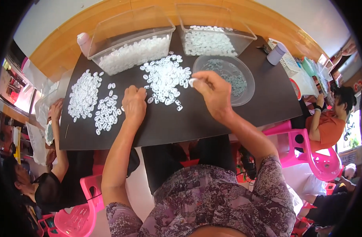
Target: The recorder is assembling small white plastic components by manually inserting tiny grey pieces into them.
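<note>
Across the dark desk (181, 128), here's your right grip (215, 93), pinching a small white piece (191, 82) between thumb and fingertips! That piece sits right at the edge of the middle pile (164, 79) of white ovals, and your hand is just left of the round clear dish (247, 67), where thin grey-green bits (237, 83) lie scattered.

Over to your left grip (134, 102): fingers curled, tips down at the desk, between the middle pile and a smaller pile (106, 113) of ovals. Whether it's grasping anything, you can't tell from up here; the fingertips are hidden.

Farther left, a big pile (84, 94) of ovals spreads out near the desk's edge. Along the far side, two clear boxes: the left box (129, 24) and the right box (244, 34), each holding white pieces. A pink bottle (84, 42) stands beside the left box, a pale purple cup (276, 54) at the far right. And off to your right, a person in orange (329, 128) sits by another worktop!
</note>
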`<state>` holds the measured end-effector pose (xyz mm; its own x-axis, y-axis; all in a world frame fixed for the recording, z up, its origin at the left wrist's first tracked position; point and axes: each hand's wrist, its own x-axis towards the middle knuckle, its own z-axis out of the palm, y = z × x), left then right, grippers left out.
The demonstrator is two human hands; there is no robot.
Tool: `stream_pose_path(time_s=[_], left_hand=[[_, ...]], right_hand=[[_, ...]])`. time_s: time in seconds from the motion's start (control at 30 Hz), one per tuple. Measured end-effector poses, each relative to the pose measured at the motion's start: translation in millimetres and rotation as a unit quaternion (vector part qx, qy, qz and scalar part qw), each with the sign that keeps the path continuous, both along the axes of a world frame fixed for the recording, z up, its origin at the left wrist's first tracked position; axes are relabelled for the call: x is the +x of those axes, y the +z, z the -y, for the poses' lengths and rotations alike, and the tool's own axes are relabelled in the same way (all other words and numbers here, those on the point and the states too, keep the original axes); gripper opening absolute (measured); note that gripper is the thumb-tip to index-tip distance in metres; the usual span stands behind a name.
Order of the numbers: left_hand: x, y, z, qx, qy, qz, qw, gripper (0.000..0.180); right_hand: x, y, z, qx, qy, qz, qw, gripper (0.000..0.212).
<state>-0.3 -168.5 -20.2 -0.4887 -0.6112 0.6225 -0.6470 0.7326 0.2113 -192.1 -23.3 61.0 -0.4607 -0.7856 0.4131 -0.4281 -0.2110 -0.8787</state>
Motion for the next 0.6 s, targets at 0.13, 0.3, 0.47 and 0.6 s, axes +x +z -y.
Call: stream_pose_path(time_s=[0.13,0.3,0.47,0.6], left_hand=[[-1,5,1,0.026,0.004,-0.002,1.000,0.006],[5,9,-1,0.084,-0.017,-0.041,0.995,0.011],[17,15,-14,0.163,-0.040,-0.098,0.981,0.010],[23,24,-30,0.302,-0.021,-0.179,0.936,0.009]], right_hand=[[-18,35,37,-0.043,-0.019,-0.047,0.998,0.014],[-40,61,88,-0.134,-0.053,-0.078,0.986,0.013],[-60,83,110,-0.200,-0.075,-0.116,0.970,0.012],[-108,86,127,-0.226,-0.176,-0.267,0.920,0.010]])
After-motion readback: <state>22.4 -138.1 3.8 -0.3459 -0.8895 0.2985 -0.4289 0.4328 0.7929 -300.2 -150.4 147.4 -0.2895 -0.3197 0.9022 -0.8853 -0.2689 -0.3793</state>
